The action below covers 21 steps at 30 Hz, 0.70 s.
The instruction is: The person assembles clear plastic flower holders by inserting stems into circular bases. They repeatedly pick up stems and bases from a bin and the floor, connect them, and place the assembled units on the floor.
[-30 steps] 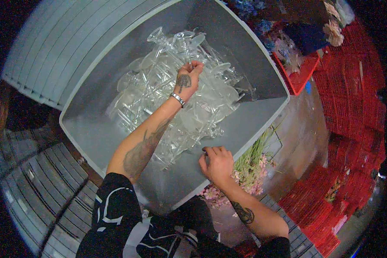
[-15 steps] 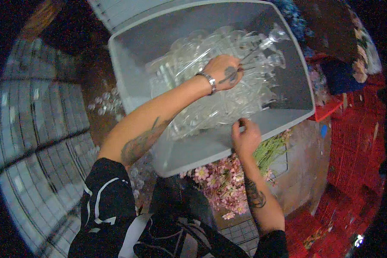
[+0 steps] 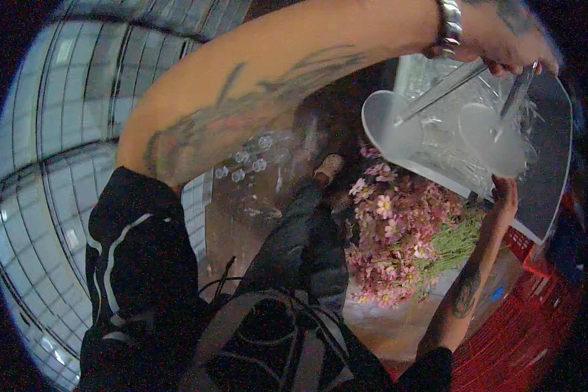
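At the upper right, my left hand [image 3: 519, 46], a metal bracelet at its wrist, is closed around the thin stems of two clear stemmed pieces. One piece [image 3: 389, 134] ends in a round translucent disc at the left; the other [image 3: 487, 137] hangs to its right, above the bin. My right hand [image 3: 505, 194] reaches up just below that right disc, fingers drawn together. Its fingertips are partly hidden, and whether they grip the disc's rim is unclear. Beneath, a grey plastic bin [image 3: 558, 157] holds a heap of clear pieces [image 3: 438, 75].
Pink artificial flowers [image 3: 392, 228] with green stems [image 3: 454, 242] lie in front of the bin. Red plastic crates [image 3: 522, 313] stand at the right. Small clear pieces [image 3: 248, 160] are scattered on the brown floor, beside a pale gridded surface [image 3: 52, 130] at the left.
My left hand has lifted two stemmed pieces out of the heap. The view has shifted, so bin and flowers now sit further right. My right hand has come up beneath the pieces.
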### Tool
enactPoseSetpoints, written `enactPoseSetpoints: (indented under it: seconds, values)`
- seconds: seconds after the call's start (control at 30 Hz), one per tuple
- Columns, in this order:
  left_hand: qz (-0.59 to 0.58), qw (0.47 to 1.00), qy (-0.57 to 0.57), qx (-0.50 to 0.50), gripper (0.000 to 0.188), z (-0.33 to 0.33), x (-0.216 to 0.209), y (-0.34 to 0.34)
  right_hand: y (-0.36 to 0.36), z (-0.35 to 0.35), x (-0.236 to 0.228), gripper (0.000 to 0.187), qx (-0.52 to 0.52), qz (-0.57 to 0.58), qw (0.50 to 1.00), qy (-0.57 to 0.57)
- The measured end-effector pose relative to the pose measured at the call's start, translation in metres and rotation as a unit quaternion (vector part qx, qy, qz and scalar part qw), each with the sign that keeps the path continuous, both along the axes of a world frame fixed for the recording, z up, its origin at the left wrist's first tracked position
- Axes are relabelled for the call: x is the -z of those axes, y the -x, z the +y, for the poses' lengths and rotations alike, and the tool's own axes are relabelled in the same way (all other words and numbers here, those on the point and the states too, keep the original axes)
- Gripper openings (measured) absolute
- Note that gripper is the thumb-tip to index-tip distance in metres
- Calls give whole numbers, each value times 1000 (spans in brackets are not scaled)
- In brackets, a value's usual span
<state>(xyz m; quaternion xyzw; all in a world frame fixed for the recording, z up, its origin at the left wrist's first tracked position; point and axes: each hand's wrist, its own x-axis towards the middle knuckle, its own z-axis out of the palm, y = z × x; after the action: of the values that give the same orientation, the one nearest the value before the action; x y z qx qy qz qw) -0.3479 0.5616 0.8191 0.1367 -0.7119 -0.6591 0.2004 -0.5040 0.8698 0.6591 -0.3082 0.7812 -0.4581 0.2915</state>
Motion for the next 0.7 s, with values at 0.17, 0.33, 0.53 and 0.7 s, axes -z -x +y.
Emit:
enactPoseSetpoints:
  seconds: [0.17,0.33,0.53,0.7]
  values:
    - [-63,991,-92,-74,26,86,-35,-180,-120,11,-76,59,-89,-378,914,120]
    - [-107,942,-288,-137,30,192,37,-299,-254,29,-85,59,-393,-257,879,-85]
    - [-126,859,-433,-243,35,286,79,-382,-341,49,-80,39,-537,-281,742,-287]
    - [-99,925,-230,-287,42,336,101,-407,-367,69,-69,29,-512,-250,748,-339]
